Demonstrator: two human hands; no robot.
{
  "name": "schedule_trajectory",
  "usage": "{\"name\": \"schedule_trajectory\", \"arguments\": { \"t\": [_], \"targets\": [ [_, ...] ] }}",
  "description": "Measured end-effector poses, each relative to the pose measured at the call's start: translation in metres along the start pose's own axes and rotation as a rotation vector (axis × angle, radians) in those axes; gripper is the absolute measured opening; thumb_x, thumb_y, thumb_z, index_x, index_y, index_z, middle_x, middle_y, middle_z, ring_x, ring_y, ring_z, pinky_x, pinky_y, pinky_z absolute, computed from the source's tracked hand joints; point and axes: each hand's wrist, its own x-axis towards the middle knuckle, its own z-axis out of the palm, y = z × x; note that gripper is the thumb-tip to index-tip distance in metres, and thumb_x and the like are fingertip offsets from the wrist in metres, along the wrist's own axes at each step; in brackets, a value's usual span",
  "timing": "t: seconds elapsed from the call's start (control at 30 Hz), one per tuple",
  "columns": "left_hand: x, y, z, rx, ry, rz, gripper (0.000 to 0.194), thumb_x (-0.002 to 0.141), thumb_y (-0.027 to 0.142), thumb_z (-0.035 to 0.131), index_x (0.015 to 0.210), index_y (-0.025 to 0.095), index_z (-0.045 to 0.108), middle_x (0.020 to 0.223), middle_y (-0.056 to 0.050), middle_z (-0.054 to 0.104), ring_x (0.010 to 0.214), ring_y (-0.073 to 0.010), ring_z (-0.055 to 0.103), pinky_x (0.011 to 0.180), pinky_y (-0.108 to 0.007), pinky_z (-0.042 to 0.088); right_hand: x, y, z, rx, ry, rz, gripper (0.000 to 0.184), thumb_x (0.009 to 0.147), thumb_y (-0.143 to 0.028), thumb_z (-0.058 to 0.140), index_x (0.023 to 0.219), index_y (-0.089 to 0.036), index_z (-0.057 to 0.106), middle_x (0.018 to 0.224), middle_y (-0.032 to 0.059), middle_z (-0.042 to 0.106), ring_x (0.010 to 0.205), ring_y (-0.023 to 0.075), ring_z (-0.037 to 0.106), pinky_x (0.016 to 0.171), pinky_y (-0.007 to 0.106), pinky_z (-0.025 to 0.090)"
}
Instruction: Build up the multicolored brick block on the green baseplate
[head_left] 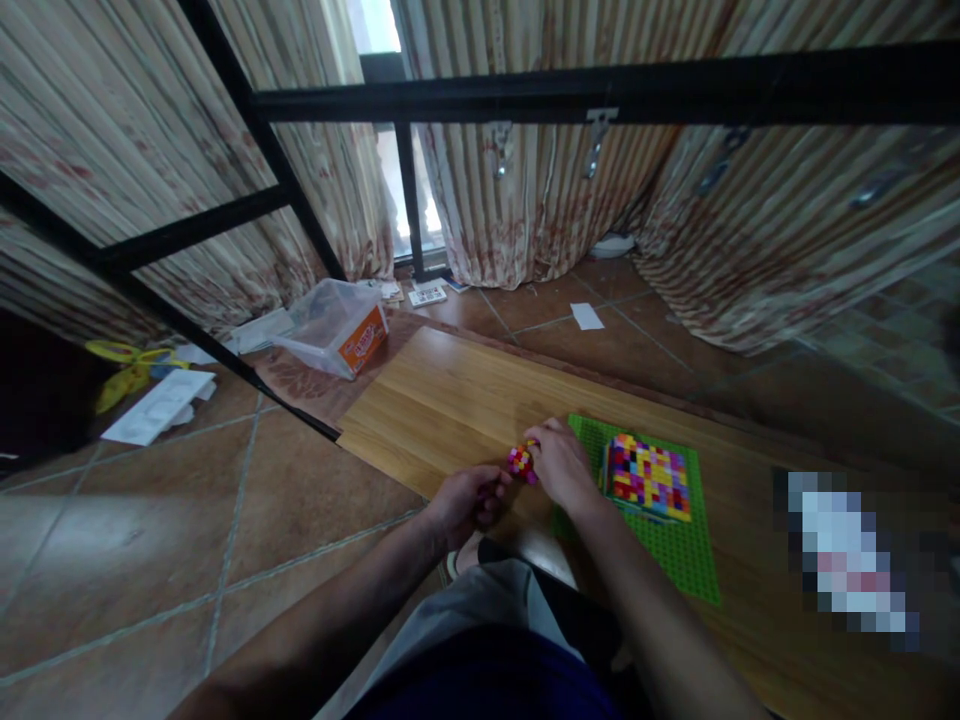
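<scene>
Both my hands meet over the near edge of a low wooden board (450, 400). My right hand (564, 462) pinches a small clump of multicoloured bricks (521, 462). My left hand (469, 500) is curled beside it, fingertips touching the same clump from the left. Just right of my right hand lies a green baseplate (694, 560) carrying a square block of multicoloured bricks (649, 477).
A clear plastic box (334, 325) with an orange label stands at the board's far left corner. Papers (157, 405) and a yellow object (124, 365) lie on the tiled floor at left. Black metal bars (600, 90) cross overhead; curtains hang behind. A blurred patch (851, 555) sits at right.
</scene>
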Motion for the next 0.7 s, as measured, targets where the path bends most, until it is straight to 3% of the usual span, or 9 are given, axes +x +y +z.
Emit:
{"name": "schedule_trajectory", "arguments": {
  "t": [0.13, 0.27, 0.33, 0.43, 0.53, 0.7],
  "targets": [
    [0.001, 0.004, 0.003, 0.05, 0.027, 0.062, 0.018, 0.073, 0.029, 0.064, 0.08, 0.012, 0.061, 0.059, 0.004, 0.047, 0.043, -0.0023, 0.033, 0.04, -0.016, 0.016, -0.011, -0.006, -0.015, 0.06, 0.018, -0.003, 0.02, 0.087, -0.017, 0.052, 0.082, -0.022, 0.07, 0.088, 0.0039, 0.063, 0.085, 0.0162, 0.058, 0.078, 0.028, 0.042],
    [0.0, 0.002, 0.007, 0.093, -0.082, 0.094, 0.035, 0.07, 0.045, 0.073, 0.076, 0.012, 0.061, 0.059, 0.003, 0.048, 0.044, -0.0032, 0.035, 0.041, -0.018, 0.016, -0.04, -0.024, -0.029, 0.241, -0.032, -0.051, 0.022, 0.092, -0.024, 0.048, 0.093, -0.025, 0.07, 0.092, 0.0015, 0.065, 0.084, 0.0142, 0.061, 0.076, 0.026, 0.044],
    [-0.001, -0.001, 0.007, 0.142, -0.137, 0.091, 0.04, 0.069, 0.049, 0.075, 0.073, 0.012, 0.06, 0.058, 0.003, 0.048, 0.045, -0.0032, 0.036, 0.041, -0.019, 0.017, -0.055, -0.031, -0.029, 0.325, -0.046, -0.037, 0.021, 0.091, -0.021, 0.048, 0.089, -0.024, 0.069, 0.09, 0.0013, 0.066, 0.084, 0.0144, 0.062, 0.077, 0.027, 0.046],
    [-0.004, -0.007, 0.004, 0.204, -0.161, 0.076, 0.038, 0.065, 0.044, 0.079, 0.073, 0.012, 0.06, 0.058, 0.003, 0.05, 0.045, -0.0031, 0.037, 0.042, -0.019, 0.017, -0.075, -0.035, -0.025, 0.444, -0.013, 0.042, 0.022, 0.088, -0.022, 0.051, 0.103, -0.024, 0.067, 0.094, 0.0018, 0.067, 0.085, 0.0148, 0.064, 0.08, 0.029, 0.049],
    [-0.008, -0.01, 0.001, 0.241, -0.176, 0.03, 0.032, 0.065, 0.038, 0.078, 0.073, 0.012, 0.061, 0.059, 0.003, 0.053, 0.043, -0.0028, 0.036, 0.042, -0.02, 0.015, -0.087, -0.033, -0.024, 0.512, -0.029, 0.078, 0.039, 0.086, -0.022, 0.053, 0.125, -0.025, 0.058, 0.089, 0.0004, 0.068, 0.08, 0.0146, 0.065, 0.077, 0.029, 0.051],
    [-0.015, -0.012, 0.003, 0.286, -0.192, -0.043, 0.031, 0.067, 0.04, 0.075, 0.071, 0.012, 0.062, 0.054, 0.005, 0.048, 0.041, -0.0022, 0.031, 0.042, -0.022, 0.011, -0.099, -0.033, -0.027, 0.528, -0.093, 0.1, 0.049, 0.085, -0.021, 0.053, 0.134, -0.026, 0.051, 0.087, 0.0002, 0.07, 0.078, 0.0157, 0.066, 0.076, 0.031, 0.052]
  ]
}}
